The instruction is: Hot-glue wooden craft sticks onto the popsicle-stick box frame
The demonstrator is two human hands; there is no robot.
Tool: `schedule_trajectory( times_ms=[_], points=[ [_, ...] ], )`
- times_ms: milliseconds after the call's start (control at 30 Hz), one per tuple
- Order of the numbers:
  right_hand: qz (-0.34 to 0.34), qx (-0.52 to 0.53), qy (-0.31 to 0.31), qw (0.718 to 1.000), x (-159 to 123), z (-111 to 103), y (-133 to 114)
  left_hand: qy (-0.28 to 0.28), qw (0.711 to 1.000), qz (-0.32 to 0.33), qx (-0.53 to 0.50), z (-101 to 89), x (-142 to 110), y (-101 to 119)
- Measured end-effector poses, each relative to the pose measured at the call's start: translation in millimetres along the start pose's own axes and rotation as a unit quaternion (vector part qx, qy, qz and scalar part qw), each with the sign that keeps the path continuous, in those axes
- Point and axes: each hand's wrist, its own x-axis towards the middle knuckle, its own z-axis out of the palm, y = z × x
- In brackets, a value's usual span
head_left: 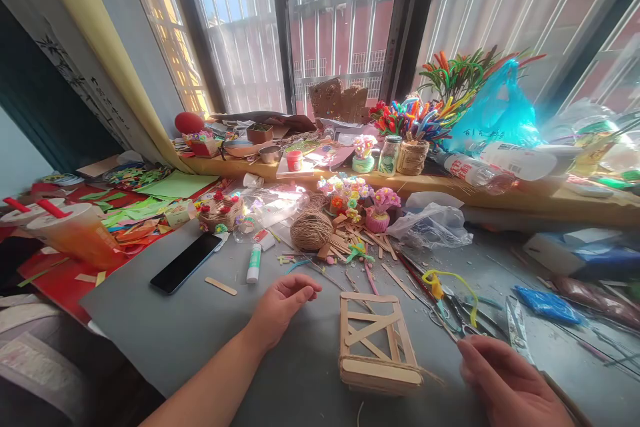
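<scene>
My left hand (285,307) hovers over the grey table, left of a small craft-stick frame (373,333). Its fingers are curled in with the thumb near them, and nothing shows between them. The frame has crossed sticks inside and twine (377,359) wound round its near edge, with a loose tail pointing right. To the right of the frame is my right hand (510,377), thumb and fingers pinched together. A thin brown stick (443,320) ends near its fingertips; whether the hand holds it, I cannot tell.
A twine ball (311,230), loose craft sticks (345,243), a glue stick (254,263) and a phone (186,263) lie farther back. Scissors (517,323) are beside my right hand. Drink cups (75,233) stand left. Pipe cleaners (410,120) and a blue bag (500,113) line the sill.
</scene>
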Motion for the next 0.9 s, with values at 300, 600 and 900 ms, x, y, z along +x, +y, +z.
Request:
schedule_trajectory(
  times_ms=[300,600,900],
  points=[
    [0.065,-0.005,-0.026,0.998,6,3,4,-0.004,0.999,0.015,0.038,-0.9,0,0],
    [-0.236,-0.163,-0.123,0.95,-8,1,14,-0.004,0.997,0.033,0.071,-2.3,1,1],
    [-0.321,-0.163,-0.234,0.903,-25,9,-1,0.068,0.985,0.09,0.129,14.6,2,16]
  ],
)
